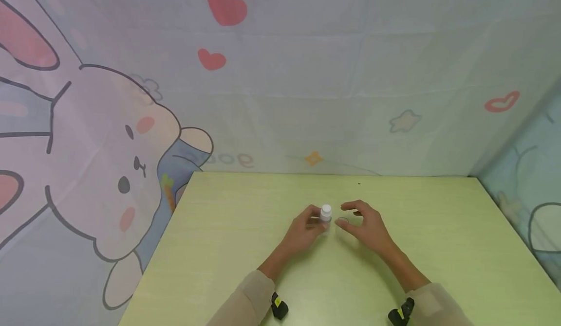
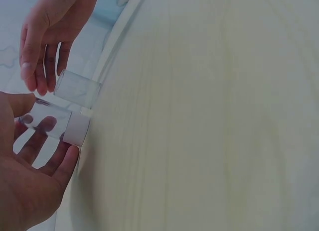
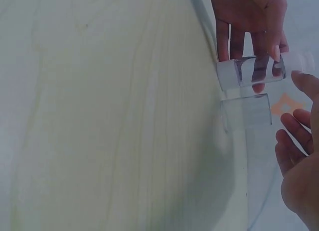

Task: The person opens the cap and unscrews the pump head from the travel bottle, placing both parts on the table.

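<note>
My left hand (image 1: pixel 303 229) grips a small clear bottle (image 2: pixel 52 117) with fingers and thumb around its sides. The bottle's white top (image 1: pixel 326 209) shows in the head view, and a white band (image 2: pixel 77 129) rings its lower end in the left wrist view. Just right of it, a clear open cylinder, like a cap or small cup (image 3: pixel 247 113), stands on the table. My right hand (image 1: pixel 370 226) hovers beside that cylinder, fingers and thumb apart; in the right wrist view a gap shows between the hand (image 3: pixel 305 178) and the cylinder.
A pale yellow-green wood-grain table (image 1: pixel 228 238) lies beneath both hands. Behind it hangs a cloth backdrop (image 1: pixel 298 97) printed with a rabbit and hearts. A tiny dark speck (image 1: pixel 359 184) sits near the table's far edge.
</note>
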Demonstrator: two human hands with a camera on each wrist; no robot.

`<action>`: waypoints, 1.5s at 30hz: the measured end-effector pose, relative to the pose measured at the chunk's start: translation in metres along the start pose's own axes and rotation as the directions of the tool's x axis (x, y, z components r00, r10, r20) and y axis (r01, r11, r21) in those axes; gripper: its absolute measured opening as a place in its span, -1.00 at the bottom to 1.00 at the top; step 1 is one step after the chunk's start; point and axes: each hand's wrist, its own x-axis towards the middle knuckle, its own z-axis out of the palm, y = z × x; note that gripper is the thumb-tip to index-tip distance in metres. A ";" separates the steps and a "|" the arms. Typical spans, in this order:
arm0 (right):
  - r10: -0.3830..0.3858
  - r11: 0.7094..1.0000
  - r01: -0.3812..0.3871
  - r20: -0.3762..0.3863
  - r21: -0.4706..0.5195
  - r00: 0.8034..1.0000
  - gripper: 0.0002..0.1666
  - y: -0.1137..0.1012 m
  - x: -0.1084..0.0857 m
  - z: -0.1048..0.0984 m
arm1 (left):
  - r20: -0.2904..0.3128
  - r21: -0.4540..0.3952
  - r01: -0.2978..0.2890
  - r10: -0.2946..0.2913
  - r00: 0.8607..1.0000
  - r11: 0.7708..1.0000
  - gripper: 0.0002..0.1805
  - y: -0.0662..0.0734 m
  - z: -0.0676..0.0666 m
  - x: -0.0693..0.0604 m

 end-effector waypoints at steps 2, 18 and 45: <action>-0.007 1.000 0.007 0.002 0.003 1.000 -0.49 -0.003 0.001 0.001 | 0.001 0.000 -0.006 0.006 1.000 1.000 -0.73 -0.001 -0.001 0.001; -0.016 0.999 0.016 0.005 0.043 1.000 -0.52 -0.020 0.012 0.010 | 0.004 -0.009 -0.020 0.020 1.000 1.000 -0.76 -0.002 -0.001 0.001; 0.032 0.998 -0.032 0.008 0.058 0.999 -0.60 -0.028 0.018 0.023 | -0.003 -0.003 -0.040 0.040 0.999 0.999 -0.79 -0.002 0.000 0.003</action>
